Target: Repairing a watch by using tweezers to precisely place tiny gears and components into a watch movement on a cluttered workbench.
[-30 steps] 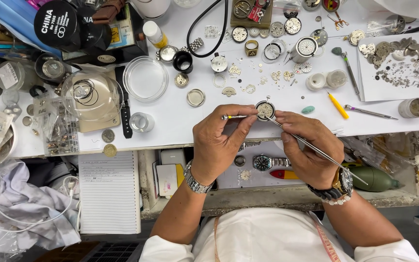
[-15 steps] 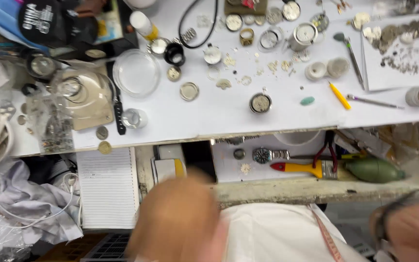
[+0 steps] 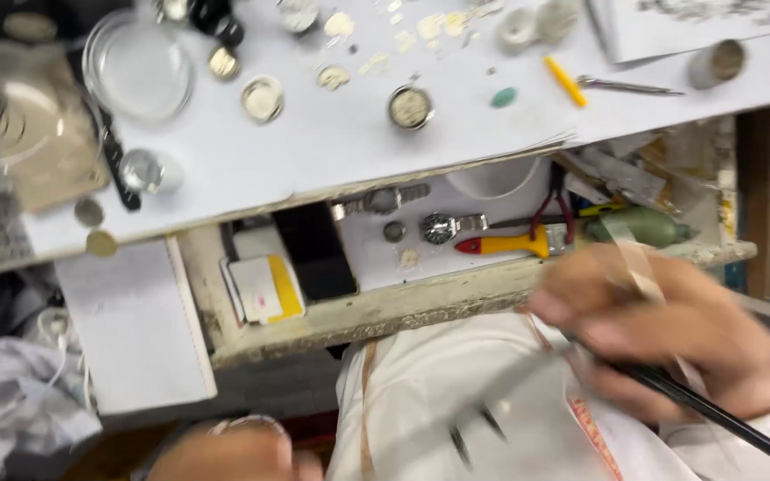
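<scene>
The head view looks down on a cluttered white worktop (image 3: 349,151) with an open drawer (image 3: 421,303) below its front edge.

The right hand (image 3: 661,330) is low at the right, blurred by motion, in front of the drawer's lip and over the person's white shirt (image 3: 456,392). Its fingers (image 3: 581,312) are curled shut around a thin black tool (image 3: 715,414), which runs out from under them, down and to the right toward the corner of the view. Its working tip cannot be made out.

The left hand (image 3: 225,454) only shows at the bottom edge, a blurred top with a metal bracelet (image 3: 242,423) at the wrist; whether its fingers are open or closed cannot be told.

Well above the right fingers, on the worktop, lies a round watch case (image 3: 410,107), apart from both hands. Between it and the fingers stands the drawer, holding a yellow-handled knife (image 3: 505,243), a green blower bulb (image 3: 639,225) and a wristwatch (image 3: 443,227). Further left on the top sit a clear round dish (image 3: 140,67) and a small loupe (image 3: 144,169); a yellow stick (image 3: 565,80) and tweezers (image 3: 626,86) lie to the right.
</scene>
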